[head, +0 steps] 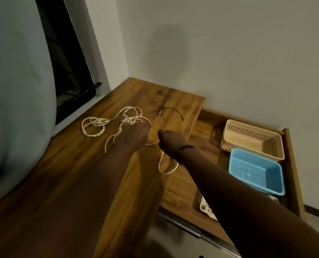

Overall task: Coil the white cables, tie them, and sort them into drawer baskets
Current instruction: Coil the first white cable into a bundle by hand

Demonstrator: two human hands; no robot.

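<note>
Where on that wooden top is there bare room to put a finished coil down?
Bare wood lies near the front edge of the wooden top, below the loose white cables. The middle is crowded by cables, both hands and black ties.

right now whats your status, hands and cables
Left hand on the tangled cables. Right hand grips a strand, loop hanging below. Both baskets empty. Nothing in the way.
</note>
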